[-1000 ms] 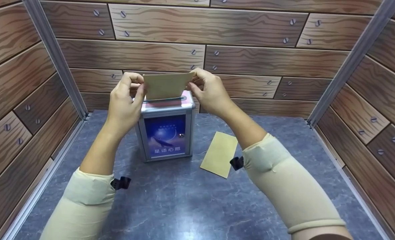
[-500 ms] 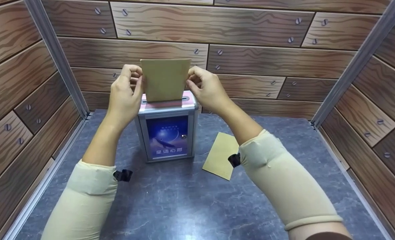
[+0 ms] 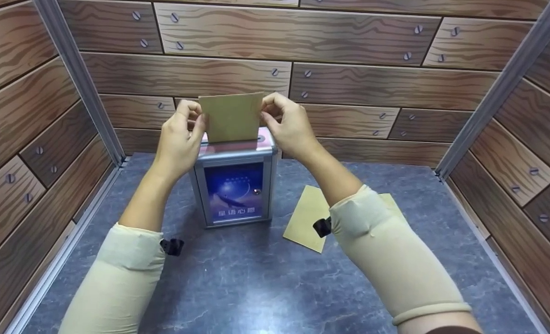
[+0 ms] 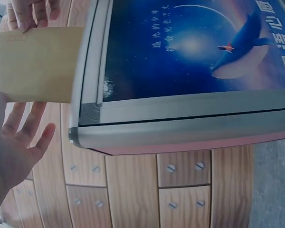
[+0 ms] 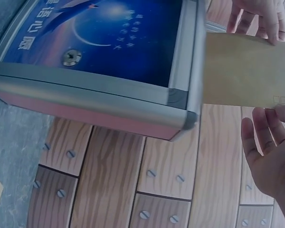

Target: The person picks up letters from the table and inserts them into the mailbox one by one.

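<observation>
A brown paper envelope (image 3: 233,118) stands upright at the slot in the pink top of a metal-framed box (image 3: 233,190). My left hand (image 3: 180,134) pinches its left edge between thumb and fingers. On the opposite edge, the right hand (image 3: 290,125) pinches it the same way. Printed postcode squares show near the envelope's upper end in the right wrist view, where the envelope (image 5: 247,71) meets the box top. The box front has a blue whale picture with white characters and a small round lock (image 5: 71,57).
Another brown envelope (image 3: 303,220) lies on the grey marbled table (image 3: 238,278) right of the box, partly under the right forearm. A further brown piece (image 3: 393,204) shows beyond the right sleeve (image 3: 386,250). Wood-plank-patterned walls (image 3: 228,32) enclose the back and sides.
The envelope rose higher above the box between one second and half a second ago, and is now lower again. The left hand has shifted slightly right; both hands keep their pinch.
</observation>
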{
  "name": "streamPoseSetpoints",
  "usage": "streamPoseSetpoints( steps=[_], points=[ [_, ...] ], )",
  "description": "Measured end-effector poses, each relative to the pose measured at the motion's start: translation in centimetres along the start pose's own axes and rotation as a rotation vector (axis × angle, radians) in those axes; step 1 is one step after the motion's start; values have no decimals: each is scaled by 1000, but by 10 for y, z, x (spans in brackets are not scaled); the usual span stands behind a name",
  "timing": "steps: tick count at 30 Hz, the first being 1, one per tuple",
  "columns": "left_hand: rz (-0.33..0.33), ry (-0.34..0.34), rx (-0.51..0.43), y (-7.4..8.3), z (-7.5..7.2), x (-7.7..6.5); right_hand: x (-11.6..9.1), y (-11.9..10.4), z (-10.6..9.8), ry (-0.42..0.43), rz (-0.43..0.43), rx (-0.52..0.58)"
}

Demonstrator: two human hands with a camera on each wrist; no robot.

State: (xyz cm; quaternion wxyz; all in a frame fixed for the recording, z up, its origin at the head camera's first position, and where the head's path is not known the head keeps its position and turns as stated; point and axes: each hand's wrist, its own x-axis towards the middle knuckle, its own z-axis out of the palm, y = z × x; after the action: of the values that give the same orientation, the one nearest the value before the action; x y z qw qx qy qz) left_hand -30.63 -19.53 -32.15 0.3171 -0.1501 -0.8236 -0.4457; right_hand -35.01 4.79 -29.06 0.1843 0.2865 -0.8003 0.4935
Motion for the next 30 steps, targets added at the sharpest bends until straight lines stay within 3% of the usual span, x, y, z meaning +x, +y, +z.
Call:
streamPoseSetpoints(
  steps=[13,18,30],
  points=[
    [26,-47,166,-38,17,-13,-12,36,13,-91,15,-151],
    [32,-78,269,-41,21,-16,-15,47,16,-89,-4,-225],
    [-39,-71,292,-46,23,-16,-18,60,21,-96,12,-276]
  ],
)
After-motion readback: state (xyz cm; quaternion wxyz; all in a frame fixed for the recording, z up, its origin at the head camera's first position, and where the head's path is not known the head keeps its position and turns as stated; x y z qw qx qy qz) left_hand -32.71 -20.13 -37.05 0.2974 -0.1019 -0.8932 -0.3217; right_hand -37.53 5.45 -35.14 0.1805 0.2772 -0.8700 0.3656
